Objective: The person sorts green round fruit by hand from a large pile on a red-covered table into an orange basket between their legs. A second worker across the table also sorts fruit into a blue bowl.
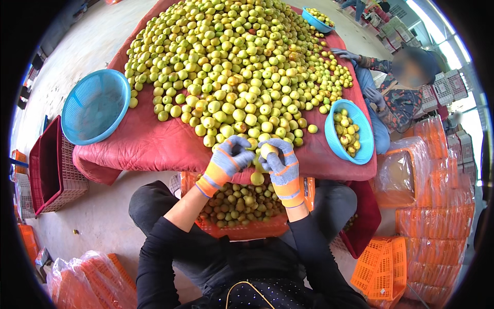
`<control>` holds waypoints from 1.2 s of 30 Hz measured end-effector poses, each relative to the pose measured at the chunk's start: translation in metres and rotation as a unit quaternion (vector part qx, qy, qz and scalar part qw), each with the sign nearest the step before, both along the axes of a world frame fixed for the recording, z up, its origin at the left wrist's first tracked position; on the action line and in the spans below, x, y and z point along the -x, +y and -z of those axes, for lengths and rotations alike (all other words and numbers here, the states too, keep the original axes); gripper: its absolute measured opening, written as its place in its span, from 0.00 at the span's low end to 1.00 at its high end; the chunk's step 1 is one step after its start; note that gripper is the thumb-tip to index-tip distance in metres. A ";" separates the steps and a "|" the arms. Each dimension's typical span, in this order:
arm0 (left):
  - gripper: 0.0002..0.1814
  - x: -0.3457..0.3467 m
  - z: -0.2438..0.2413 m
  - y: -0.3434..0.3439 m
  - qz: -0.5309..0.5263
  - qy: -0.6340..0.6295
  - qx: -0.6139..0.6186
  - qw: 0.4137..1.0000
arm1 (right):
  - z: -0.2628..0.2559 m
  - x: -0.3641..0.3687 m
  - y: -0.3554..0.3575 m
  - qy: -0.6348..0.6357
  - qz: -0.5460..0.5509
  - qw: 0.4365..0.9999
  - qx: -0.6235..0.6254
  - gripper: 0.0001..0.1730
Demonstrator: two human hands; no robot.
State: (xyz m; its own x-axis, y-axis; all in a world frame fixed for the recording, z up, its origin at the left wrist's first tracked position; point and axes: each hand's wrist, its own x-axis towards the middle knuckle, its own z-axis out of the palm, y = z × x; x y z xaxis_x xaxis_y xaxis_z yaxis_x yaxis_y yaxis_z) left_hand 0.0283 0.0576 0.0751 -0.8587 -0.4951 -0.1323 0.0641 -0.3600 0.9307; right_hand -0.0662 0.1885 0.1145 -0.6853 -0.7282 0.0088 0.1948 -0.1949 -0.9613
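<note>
A large heap of small yellow-green round fruits [231,77] covers a table draped in red cloth [154,143]. At the near edge, my right hand [281,164], in a grey and orange striped glove, grips a pale yellow-green fruit [268,150]. My left hand [233,156], gloved the same way, is beside it with bent, slightly blurred fingers; whether it holds anything is unclear. Just below and between the hands, a single fruit [257,178] shows over an orange crate [247,228] of duller, browner fruits [241,204] between my knees.
A blue plastic basket [94,108] stands at the table's left corner, another with fruits [366,143] at the right. A co-worker [405,85] sits at the right side, one gloved hand by the heap. Red-lined crates [46,166] and stacked orange crates [432,224] flank the table.
</note>
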 end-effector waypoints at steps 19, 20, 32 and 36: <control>0.09 -0.033 0.020 0.077 0.006 0.104 -0.483 0.869 | -0.008 -0.016 0.060 0.364 0.091 0.922 -0.095 0.24; 0.09 -0.035 0.021 0.083 -0.002 0.115 -0.474 0.873 | -0.007 -0.016 0.064 0.367 0.089 0.921 -0.097 0.24; 0.13 -0.056 0.025 0.140 0.000 0.149 -0.369 0.917 | 0.017 -0.012 0.109 0.278 0.056 0.954 -0.095 0.02; 0.18 -0.055 0.012 0.152 0.003 0.131 -0.404 0.905 | 0.028 -0.016 0.121 -0.019 0.052 0.995 -0.079 0.15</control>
